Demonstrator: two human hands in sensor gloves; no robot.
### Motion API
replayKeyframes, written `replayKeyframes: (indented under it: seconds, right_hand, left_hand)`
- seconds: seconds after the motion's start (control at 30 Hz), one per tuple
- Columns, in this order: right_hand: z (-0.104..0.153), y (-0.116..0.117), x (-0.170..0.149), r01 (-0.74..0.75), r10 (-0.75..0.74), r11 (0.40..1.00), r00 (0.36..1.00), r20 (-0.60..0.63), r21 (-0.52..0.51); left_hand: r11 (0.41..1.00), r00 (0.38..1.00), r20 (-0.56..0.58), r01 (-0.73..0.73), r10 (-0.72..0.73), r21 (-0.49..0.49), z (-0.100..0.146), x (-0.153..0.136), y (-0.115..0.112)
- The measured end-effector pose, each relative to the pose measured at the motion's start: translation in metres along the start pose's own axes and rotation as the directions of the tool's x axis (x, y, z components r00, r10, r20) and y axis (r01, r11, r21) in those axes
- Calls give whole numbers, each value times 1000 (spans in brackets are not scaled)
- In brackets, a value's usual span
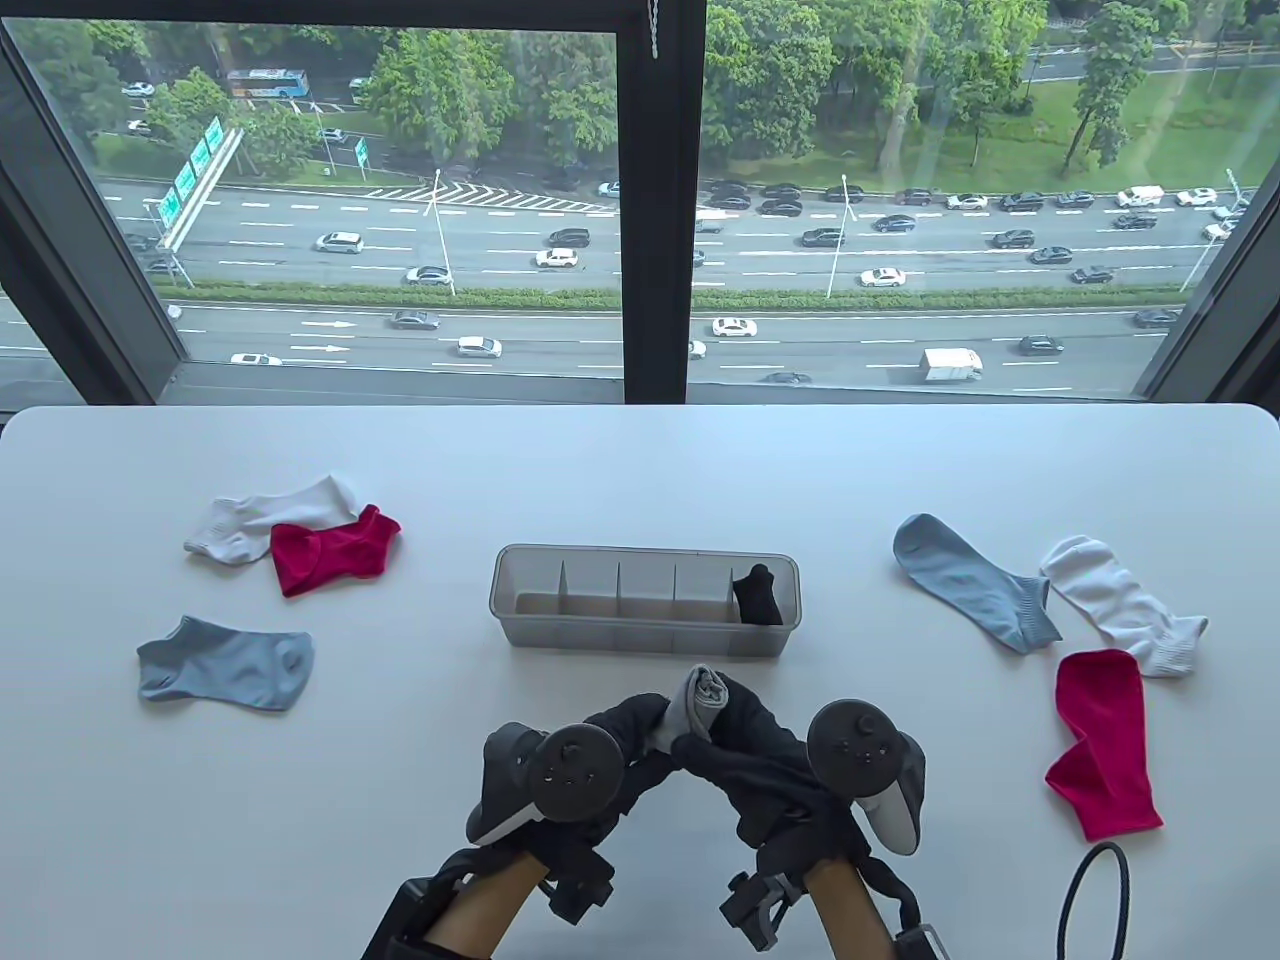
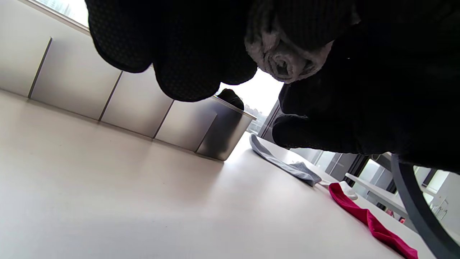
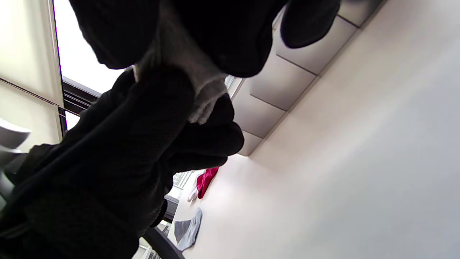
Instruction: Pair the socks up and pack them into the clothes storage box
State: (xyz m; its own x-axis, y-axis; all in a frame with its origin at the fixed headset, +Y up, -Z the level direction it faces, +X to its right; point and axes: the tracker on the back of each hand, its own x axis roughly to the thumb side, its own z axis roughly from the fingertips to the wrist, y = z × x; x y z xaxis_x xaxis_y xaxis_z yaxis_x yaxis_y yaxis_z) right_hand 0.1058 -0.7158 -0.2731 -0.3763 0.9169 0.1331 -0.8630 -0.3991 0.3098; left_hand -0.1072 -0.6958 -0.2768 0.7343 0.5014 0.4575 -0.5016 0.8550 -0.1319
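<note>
Both gloved hands meet just in front of the clear storage box (image 1: 520, 578) and grip a rolled grey sock bundle (image 1: 700, 698). My left hand (image 1: 625, 735) holds it from the left, my right hand (image 1: 745, 735) from the right. The roll's end (image 2: 287, 61) shows between dark fingers, and its fabric (image 3: 205, 90) hangs between both hands. A black sock bundle (image 1: 757, 595) sits in the box's rightmost compartment. Loose on the table lie white (image 1: 270, 515), red (image 1: 335, 550) and blue-grey (image 1: 225, 665) socks at left, and blue-grey (image 1: 970, 580), white (image 1: 1125, 600) and red (image 1: 1100, 740) socks at right.
The box has several compartments split by dividers (image 1: 618, 585); those left of the black bundle hold nothing. A black cable loop (image 1: 1090, 900) lies at the table's front right. A window (image 1: 640, 200) runs behind the table's far edge.
</note>
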Motion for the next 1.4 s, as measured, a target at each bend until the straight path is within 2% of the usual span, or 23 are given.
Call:
replayKeyframes:
  seconds: [0.1,0.13,0.23,0.27,0.37,0.5,0.6,0.83,0.97,1.1,1.13,1.2,1.23,1.3,1.4]
  right_hand:
    - [0,3,-1,-152,151,987,988,-17,-51]
    - [0,5,-2,-161,161,987,987,-5,-28]
    - [-1,7,-3,2,-2,1000,1000,-13,11]
    - [-1,7,-2,-16,15,999,1000,-17,-42]
    - [-1,3,1,-105,104,990,994,-18,-96]
    - [1,0,-3,-61,61,993,998,-12,-105]
    - [1,0,-4,-31,29,995,999,-18,-92]
    - [0,0,-7,89,-92,993,995,-37,-80]
    - [1,2,0,-128,126,985,992,-23,-117]
    - [1,3,1,-141,140,983,990,-22,-114]
    - [1,3,3,-191,190,973,982,-17,-128]
    - [4,4,10,-379,385,899,923,-17,-219]
    - [5,4,10,-405,414,876,910,-24,-261]
    - [8,4,9,-335,346,893,938,-17,-300]
    - [7,4,12,-302,319,933,946,62,-194]
  left_hand:
    - [993,994,32,-104,105,-50,-2,-5,-2]
    - [990,992,27,-123,125,-68,-3,-6,-2]
    - [995,996,-5,-90,90,-33,-2,-7,0]
    - [996,996,-21,-84,84,-20,-1,-7,4]
    - [998,999,-27,-43,44,37,1,-2,6]
    - [996,997,-7,-82,82,22,0,-1,8]
    - [986,986,-1,-165,165,7,0,-6,10]
    - [976,976,8,-217,217,-19,-1,-8,11]
    - [985,986,41,-158,161,-63,-2,-3,5]
    - [976,975,61,-209,213,-62,0,-6,7]
    - [974,973,62,-216,220,-67,0,-5,7]
    - [976,975,66,-206,211,-76,0,-3,5]
    - [977,977,54,-201,205,-67,0,-2,5]
    - [976,977,37,-208,211,-67,-1,-3,6]
    - [954,955,11,-296,296,-48,-1,-8,7]
